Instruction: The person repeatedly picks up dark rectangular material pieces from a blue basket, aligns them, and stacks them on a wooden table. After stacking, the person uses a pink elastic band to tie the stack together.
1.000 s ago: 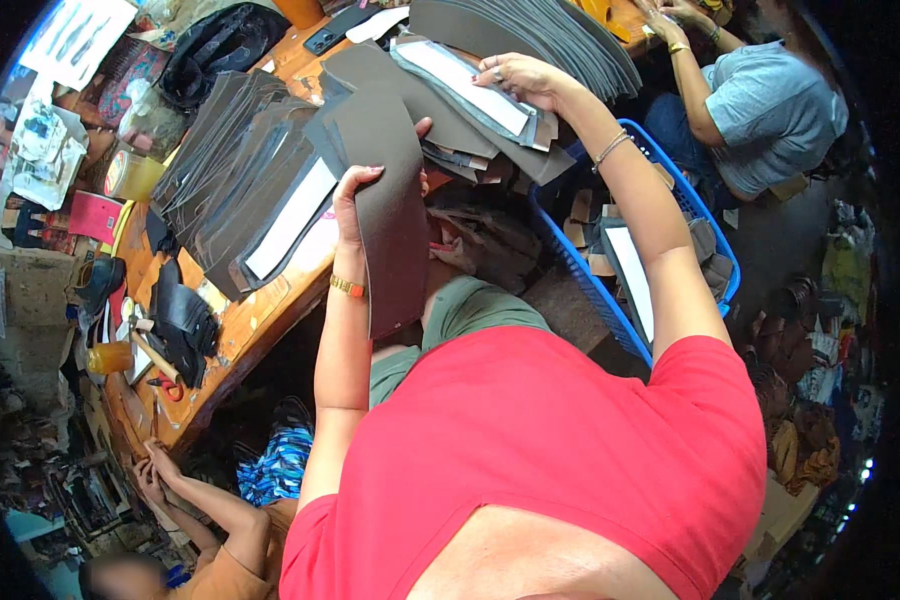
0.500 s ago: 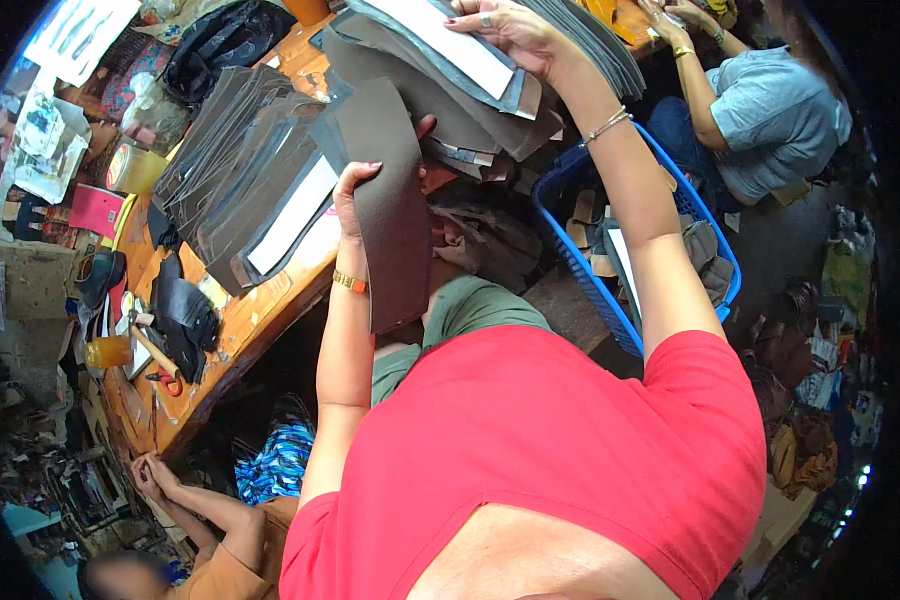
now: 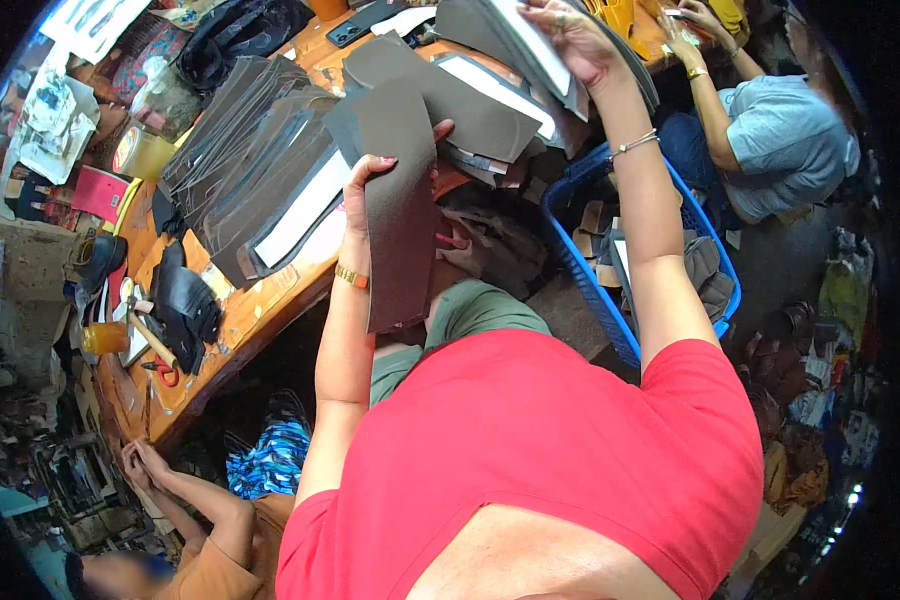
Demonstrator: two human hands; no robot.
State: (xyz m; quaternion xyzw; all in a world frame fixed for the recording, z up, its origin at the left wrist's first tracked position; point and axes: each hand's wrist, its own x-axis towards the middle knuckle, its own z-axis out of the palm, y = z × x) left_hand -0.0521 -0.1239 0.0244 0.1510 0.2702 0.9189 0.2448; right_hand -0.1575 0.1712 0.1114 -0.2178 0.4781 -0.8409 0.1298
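My left hand [image 3: 372, 196] grips a long dark grey sheet of stiff material [image 3: 400, 210], held upright over my lap in front of the wooden table [image 3: 260, 305]. My right hand [image 3: 573, 38] is raised high at the top of the view, fingers closed on the edge of a stack of grey sheets with white backing [image 3: 515, 45]. More dark sheets [image 3: 255, 165] lie fanned out on the table to the left of my left hand. I wear a red shirt, with a bracelet on each wrist.
A blue plastic basket [image 3: 595, 270] with scraps stands on the floor under my right arm. A person in a blue-grey shirt [image 3: 780, 145] sits at the top right. Another person's hands [image 3: 140, 460] rest at the lower left. Black leather pieces, scissors and cups clutter the table's left end.
My right hand has lifted the stack of grey sheets up and away from the table toward the top of the view. My left hand has kept the dark sheet nearly still.
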